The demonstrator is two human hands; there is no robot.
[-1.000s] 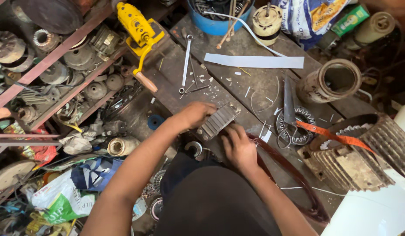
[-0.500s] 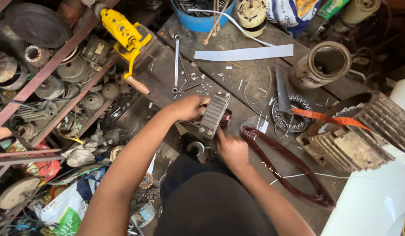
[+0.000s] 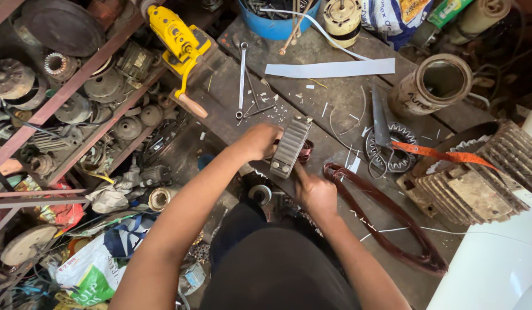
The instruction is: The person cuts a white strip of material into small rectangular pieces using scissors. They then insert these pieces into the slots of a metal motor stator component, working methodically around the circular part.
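At the near edge of the workbench (image 3: 335,97) | left hand (image 3: 259,141) wraps the far-left side of the ribbed motor stator (image 3: 290,147) | right hand (image 3: 315,192) closes near-right of it, fingers pinched at its copper winding (image 3: 305,151) | stator's long axis runs near-left to far-right.

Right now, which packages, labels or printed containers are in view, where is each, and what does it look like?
Printed sack: top edge of the bench, white with blue and orange print.
Green packet: top right, beside the sack, small and oblong.
Printed tin: right of the paper strip, open-topped beige cylinder.
Plastic bag: bottom left floor, white and green, crumpled.
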